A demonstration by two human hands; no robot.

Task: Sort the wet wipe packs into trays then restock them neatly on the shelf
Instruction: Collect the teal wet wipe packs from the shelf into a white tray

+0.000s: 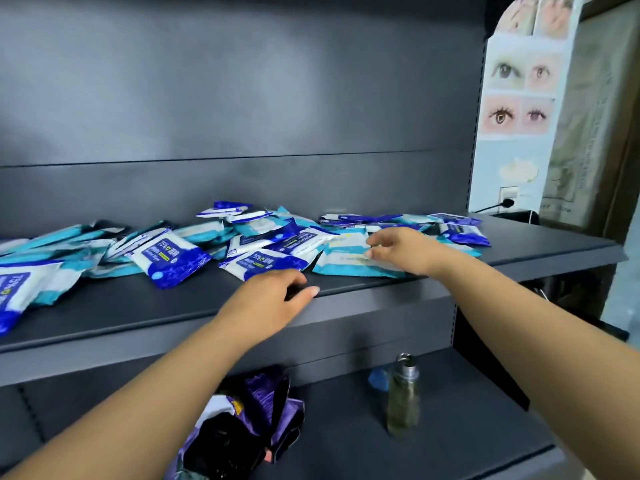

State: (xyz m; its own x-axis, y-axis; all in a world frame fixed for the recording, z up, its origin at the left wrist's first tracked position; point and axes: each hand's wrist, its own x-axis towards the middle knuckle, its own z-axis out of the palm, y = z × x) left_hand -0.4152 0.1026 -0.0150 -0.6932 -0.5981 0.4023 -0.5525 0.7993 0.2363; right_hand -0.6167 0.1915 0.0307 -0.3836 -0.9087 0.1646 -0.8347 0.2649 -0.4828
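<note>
The wipe packs [242,244] are seen strewn in a loose heap along the shelf [346,299], dark blue and teal kinds mixed. No trays are shown, so sorting is judged not yet begun and restocking is all left. The right hand [405,249] is reached onto a teal pack [346,258], fingers loosely curved; whether its grip has closed cannot be told. The left hand [273,299] is held relaxed at the shelf edge, nothing gripped. Packs leftward are cut off; print is blurred.
</note>
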